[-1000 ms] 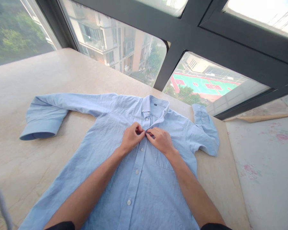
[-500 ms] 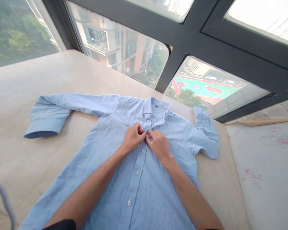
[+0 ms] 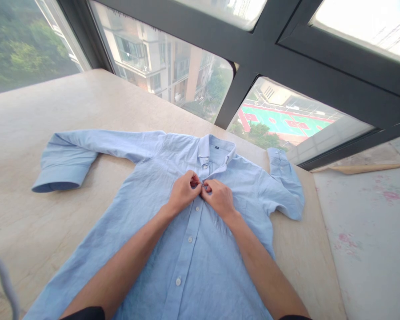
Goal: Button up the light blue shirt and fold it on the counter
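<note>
A light blue button-up shirt [image 3: 153, 209] lies face up on a beige stone ledge [image 3: 30, 115], collar toward the window. My left hand [image 3: 183, 193] and my right hand [image 3: 218, 198] meet at the placket just below the collar. Both pinch the fabric there, fingers curled and pressed together around a button. The buttons lower down the front are fastened. The left sleeve stretches out to the left with its cuff [image 3: 58, 175] folded back. The right sleeve [image 3: 283, 178] lies bent at the ledge's far edge.
Large windows with dark frames [image 3: 286, 58] rise right behind the ledge. A white floral-patterned surface [image 3: 370, 231] lies to the right. A thin wooden piece [image 3: 360, 168] rests at its far end. A grey curved bar [image 3: 3, 280] shows at the lower left.
My hands have stayed at the same button below the collar, with the fingers shifting slightly. The view has moved a little.
</note>
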A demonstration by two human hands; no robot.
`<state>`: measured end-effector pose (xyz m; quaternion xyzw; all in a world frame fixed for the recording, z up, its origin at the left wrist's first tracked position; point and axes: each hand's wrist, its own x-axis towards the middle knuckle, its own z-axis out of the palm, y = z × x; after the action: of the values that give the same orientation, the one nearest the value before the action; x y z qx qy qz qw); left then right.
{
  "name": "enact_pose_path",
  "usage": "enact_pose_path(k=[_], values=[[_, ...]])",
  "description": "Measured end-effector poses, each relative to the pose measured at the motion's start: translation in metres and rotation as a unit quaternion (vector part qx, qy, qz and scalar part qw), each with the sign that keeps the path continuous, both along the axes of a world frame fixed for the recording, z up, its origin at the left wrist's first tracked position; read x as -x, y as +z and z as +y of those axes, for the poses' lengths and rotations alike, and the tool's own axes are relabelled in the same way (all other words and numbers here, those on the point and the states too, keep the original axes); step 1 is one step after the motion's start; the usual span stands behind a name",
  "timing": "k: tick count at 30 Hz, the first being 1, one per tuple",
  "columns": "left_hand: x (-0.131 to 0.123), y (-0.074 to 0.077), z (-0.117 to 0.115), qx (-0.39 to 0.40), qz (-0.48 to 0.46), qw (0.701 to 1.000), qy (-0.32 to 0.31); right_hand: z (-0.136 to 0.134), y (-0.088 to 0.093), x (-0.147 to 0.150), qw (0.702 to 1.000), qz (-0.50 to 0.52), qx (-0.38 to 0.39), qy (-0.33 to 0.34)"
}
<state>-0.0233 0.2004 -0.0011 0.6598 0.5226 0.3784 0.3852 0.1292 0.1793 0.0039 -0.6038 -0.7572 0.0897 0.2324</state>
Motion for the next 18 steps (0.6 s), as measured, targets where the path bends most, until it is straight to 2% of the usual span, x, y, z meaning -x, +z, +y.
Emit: enact_pose_path(k=[4, 8, 11, 18], values=[[-0.0003, 0.0001, -0.0007, -0.017, 0.016, 1.0, 0.007, 0.0029, 0.001, -0.0054, 0.997, 0.066, 0.025, 0.014], [-0.0001, 0.0006, -0.0006, -0.084, 0.101, 0.991, 0.002, 0.0059, 0.0021, -0.0089, 0.993, 0.101, 0.056, 0.031], [0.0002, 0.0005, -0.0001, -0.125, 0.149, 0.981, -0.011, 0.0058, 0.0008, -0.0081, 0.995, 0.08, 0.046, 0.031], [0.0024, 0.0005, -0.0002, -0.143, 0.197, 0.97, -0.018, 0.0006, 0.0014, -0.0041, 0.999, 0.02, 0.032, 0.018]])
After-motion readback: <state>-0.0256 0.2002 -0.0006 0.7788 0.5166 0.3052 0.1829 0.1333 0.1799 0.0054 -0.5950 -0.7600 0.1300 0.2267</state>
